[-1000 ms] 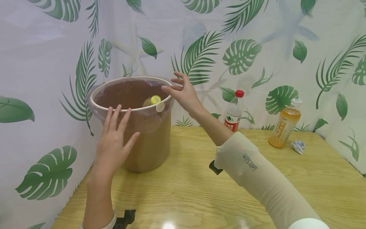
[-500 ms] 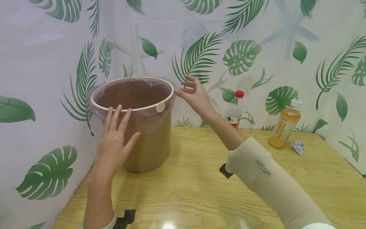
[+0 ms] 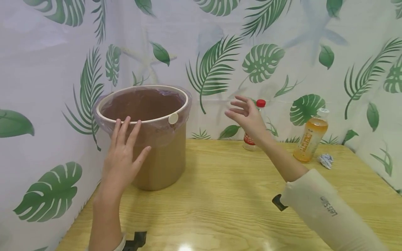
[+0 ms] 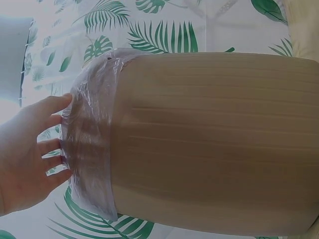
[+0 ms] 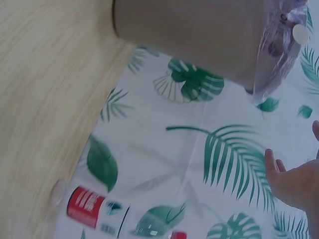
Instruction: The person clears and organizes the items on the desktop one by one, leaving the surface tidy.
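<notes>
A brown trash can (image 3: 160,160) lined with a thin purple plastic bag (image 3: 183,120) stands at the left of the table. My left hand (image 3: 120,160) lies against the near side of its rim, fingers spread and nearly straight. From the left wrist view the same hand (image 4: 30,154) has its fingertips at the bagged rim. Away from the can, my right hand (image 3: 248,118) hangs in the air with relaxed fingers and holds nothing. Behind it stands a clear bottle (image 3: 250,142) with a red cap and red label, partly hidden by the hand and forearm.
An orange drink bottle (image 3: 311,137) with a white cap stands at the back right. Beside it lies a crumpled paper ball (image 3: 326,161). A leaf-patterned cloth (image 3: 216,69) hangs behind the wooden table (image 3: 213,195). The can's floor is hidden.
My right hand has moved right, from over the can's rim toward the red-capped bottle. A yellow-capped item seen inside the can has dropped out of sight. My left hand stays at the rim.
</notes>
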Demonstrator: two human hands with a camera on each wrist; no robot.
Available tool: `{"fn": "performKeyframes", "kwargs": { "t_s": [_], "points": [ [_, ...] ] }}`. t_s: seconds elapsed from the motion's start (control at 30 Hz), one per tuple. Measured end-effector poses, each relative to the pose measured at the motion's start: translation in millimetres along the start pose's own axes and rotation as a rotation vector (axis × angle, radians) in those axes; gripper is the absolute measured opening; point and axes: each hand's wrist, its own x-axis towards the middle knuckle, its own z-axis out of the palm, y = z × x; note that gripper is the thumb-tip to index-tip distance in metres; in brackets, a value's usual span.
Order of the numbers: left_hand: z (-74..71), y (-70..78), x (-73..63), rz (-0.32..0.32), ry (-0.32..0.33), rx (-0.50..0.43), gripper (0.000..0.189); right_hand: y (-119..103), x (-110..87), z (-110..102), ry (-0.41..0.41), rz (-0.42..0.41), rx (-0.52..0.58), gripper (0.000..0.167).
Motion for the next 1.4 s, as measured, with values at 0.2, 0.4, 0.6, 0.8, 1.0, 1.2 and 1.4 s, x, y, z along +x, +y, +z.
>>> {"fn": "performKeyframes", "kwargs": {
  "t_s": [0.2, 0.4, 0.6, 0.8, 1.0, 1.2, 1.4],
  "points": [
    [0.4, 1.6, -1.7, -0.004, 0.0, -0.002, 0.07, 15.9, -18.7, -43.3, 0.037, 0.025, -0.087, 0.064],
    [0.7, 3.1, -2.7, -0.007, -0.003, 0.003, 0.069, 35.2, -37.8, -88.1, 0.13, 0.059, -0.224, 0.067],
    [1.3, 4.2, -4.8, -0.008, 0.0, 0.002, 0.07, 52.1, -60.4, -137.2, 0.209, 0.082, -0.31, 0.068],
    [0.1, 4.5, -6.8, -0.019, -0.011, 0.014, 0.071, 79.3, -82.1, -182.5, 0.329, 0.122, -0.334, 0.066],
    [-0.1, 3.2, -8.4, -0.022, -0.014, 0.032, 0.072, 115.7, -94.6, -217.7, 0.473, 0.252, -0.35, 0.071],
    [-0.3, 3.9, -8.0, -0.018, -0.008, 0.032, 0.072, 153.9, -100.1, -238.5, 0.486, 0.378, -0.4, 0.077],
    [-0.6, 4.9, -8.5, -0.022, -0.01, 0.036, 0.072, 194.8, -105.2, -249.7, 0.46, 0.442, -0.442, 0.08]
  ]
}}
